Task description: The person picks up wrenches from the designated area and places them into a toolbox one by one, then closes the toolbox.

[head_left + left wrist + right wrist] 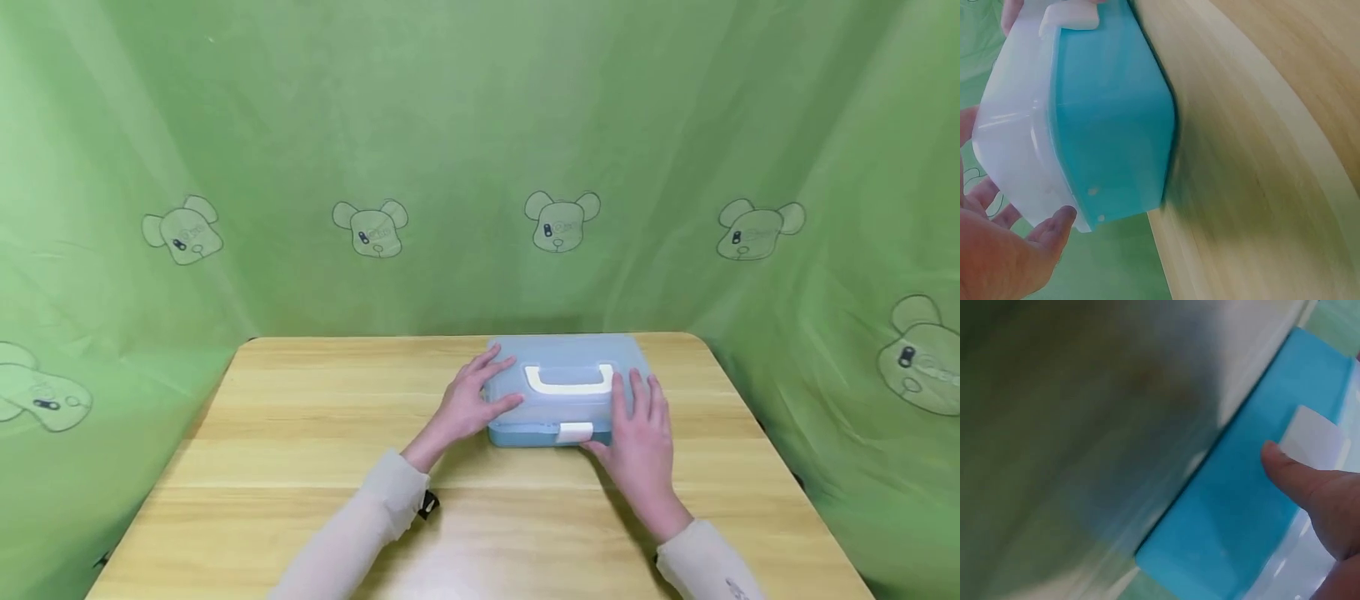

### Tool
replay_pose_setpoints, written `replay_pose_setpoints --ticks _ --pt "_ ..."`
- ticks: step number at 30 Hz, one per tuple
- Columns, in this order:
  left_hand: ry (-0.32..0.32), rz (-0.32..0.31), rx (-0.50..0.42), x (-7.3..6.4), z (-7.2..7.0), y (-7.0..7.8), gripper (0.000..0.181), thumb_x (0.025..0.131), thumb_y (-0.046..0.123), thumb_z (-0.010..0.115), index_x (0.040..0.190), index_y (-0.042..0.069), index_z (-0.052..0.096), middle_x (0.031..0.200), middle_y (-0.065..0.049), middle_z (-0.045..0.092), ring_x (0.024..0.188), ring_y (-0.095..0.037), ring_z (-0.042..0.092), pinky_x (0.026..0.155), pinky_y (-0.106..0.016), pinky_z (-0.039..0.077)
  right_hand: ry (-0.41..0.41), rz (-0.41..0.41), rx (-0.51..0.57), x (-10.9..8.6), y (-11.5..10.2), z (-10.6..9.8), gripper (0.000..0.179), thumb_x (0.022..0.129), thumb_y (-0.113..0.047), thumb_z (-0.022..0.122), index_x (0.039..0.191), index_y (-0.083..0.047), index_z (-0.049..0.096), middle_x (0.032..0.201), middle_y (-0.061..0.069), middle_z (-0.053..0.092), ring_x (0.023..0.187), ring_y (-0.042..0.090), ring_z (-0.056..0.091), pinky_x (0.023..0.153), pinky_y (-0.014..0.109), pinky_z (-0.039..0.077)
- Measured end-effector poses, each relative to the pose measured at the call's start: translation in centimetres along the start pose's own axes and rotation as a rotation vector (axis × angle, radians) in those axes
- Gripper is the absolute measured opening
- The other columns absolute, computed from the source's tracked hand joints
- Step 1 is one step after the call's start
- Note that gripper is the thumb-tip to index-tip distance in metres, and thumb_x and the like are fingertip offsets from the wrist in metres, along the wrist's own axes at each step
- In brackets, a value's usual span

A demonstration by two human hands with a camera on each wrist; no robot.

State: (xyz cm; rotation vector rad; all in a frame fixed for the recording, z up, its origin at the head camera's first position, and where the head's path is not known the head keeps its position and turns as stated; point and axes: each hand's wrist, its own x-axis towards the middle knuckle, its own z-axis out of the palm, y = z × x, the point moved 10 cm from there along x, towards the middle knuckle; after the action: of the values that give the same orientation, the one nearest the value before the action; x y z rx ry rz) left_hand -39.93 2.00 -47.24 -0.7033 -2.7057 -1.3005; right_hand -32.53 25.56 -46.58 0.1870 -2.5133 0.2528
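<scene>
A storage box with a translucent lid and a turquoise base sits closed on the table. On its lid lies a white carry handle, and a white latch is on its front. My left hand spreads its fingers over the lid's left side, the thumb near the front left corner. At the right side, my right hand lays its fingers straight over the lid. Its thumb touches the edge of the latch. Whatever is inside the box is hidden.
The box stands toward the back of a light wood-grain table, right of its middle. A green curtain with printed bear heads encloses the back and sides. A small black object shows at the left sleeve's cuff.
</scene>
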Motion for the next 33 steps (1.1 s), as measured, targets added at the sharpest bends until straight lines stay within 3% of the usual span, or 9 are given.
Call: replay_pose_setpoints --ticks 4,11,33 --pt "-0.009 -0.007 0.008 -0.01 -0.25 -0.26 0.068 0.093 0.055 0.072 0.153 0.029 0.051 0.172 0.004 0.026 0.155 -0.036 0.03 0.12 -0.067 0.032 0.021 -0.007 0.032 0.43 -0.03 0.08 0.133 0.043 -0.038 0.107 0.152 0.002 0.041 0.154 0.035 0.039 0.145 0.058 0.03 0.115 0.07 0.036" --pt "-0.016 -0.015 0.011 0.19 -0.56 -0.12 0.069 0.093 0.055 0.071 0.153 0.029 0.05 0.172 0.004 0.025 0.156 -0.035 0.027 0.12 -0.068 0.029 0.013 -0.004 0.063 0.79 -0.12 -0.07 0.131 0.046 -0.038 0.107 0.152 0.003 0.041 0.154 0.036 0.038 0.146 0.058 0.028 0.116 0.069 0.033" --pt "-0.048 -0.014 0.003 0.05 -0.14 -0.32 0.069 0.095 0.054 0.07 0.155 0.029 0.048 0.173 0.004 0.022 0.157 -0.034 0.027 0.121 -0.062 0.033 -0.019 0.014 0.038 0.58 -0.12 -0.43 0.13 0.047 -0.043 0.105 0.151 0.001 0.043 0.154 0.034 0.039 0.145 0.057 0.031 0.114 0.07 0.036"
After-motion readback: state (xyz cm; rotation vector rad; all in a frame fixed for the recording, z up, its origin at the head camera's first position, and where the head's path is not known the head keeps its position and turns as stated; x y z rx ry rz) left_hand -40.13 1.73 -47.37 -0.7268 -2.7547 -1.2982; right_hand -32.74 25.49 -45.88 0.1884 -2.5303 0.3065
